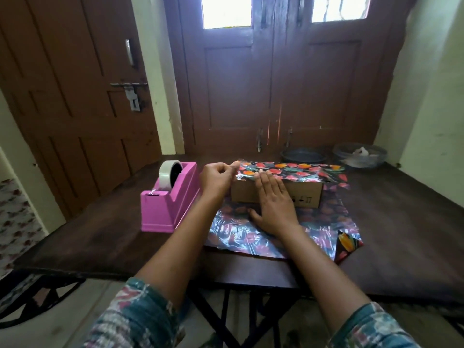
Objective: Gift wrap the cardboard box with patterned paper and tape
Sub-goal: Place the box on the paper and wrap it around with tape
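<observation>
A brown cardboard box (305,194) lies on a sheet of dark patterned paper (241,234) with red and orange fruit shapes. The far flap of the paper (296,170) is folded over the box's top. My right hand (272,202) lies flat, fingers straight, pressing the folded paper's edge against the box's front and top. Just left of the box's top corner, my left hand (218,178) is curled and pinches a small piece of clear tape. A pink tape dispenser (168,197) with a clear tape roll (168,178) stands left of the box.
The dark wooden table (391,222) carries two shallow dishes at the back right, a dark one (302,154) and a clear one (359,152) with something white inside. Brown doors stand right behind the table. A corner of the paper (347,243) is folded up near the front right.
</observation>
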